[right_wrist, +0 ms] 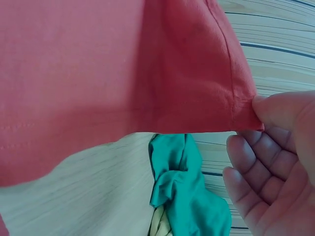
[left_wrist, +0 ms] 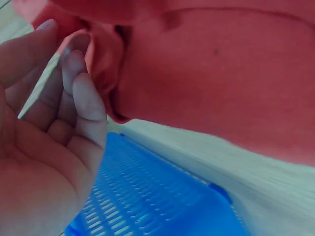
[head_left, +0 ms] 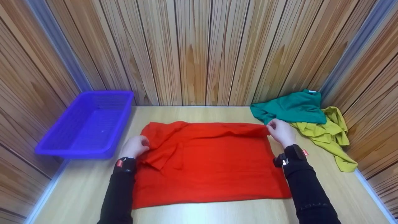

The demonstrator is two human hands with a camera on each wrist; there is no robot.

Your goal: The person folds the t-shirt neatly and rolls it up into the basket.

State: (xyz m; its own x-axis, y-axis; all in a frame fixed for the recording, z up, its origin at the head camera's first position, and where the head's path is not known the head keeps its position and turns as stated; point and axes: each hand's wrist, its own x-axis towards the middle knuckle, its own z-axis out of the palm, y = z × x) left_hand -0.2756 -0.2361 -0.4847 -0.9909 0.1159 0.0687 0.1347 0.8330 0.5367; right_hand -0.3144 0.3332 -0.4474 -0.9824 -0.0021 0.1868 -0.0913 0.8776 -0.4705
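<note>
A red T-shirt [head_left: 217,161] lies spread across the table, with a sleeve-like flap folded over its left part. At its upper right corner, my right hand [head_left: 282,132] pinches the hem between thumb and forefinger; the right wrist view shows this stitched corner [right_wrist: 246,113] closely, the other fingers loosely curled below it. My left hand [head_left: 135,147] is at the shirt's left edge. In the left wrist view, its thumb and curled fingers [left_wrist: 88,98] hold a bunched bit of the red cloth [left_wrist: 103,54].
A purple-blue plastic basket [head_left: 124,124] stands at the left, beside my left hand. At the back right, a green garment [head_left: 292,107] lies partly over a yellow-green one [head_left: 335,137]. Wood-panelled walls [head_left: 192,56] enclose the table [head_left: 199,113] at the back and sides.
</note>
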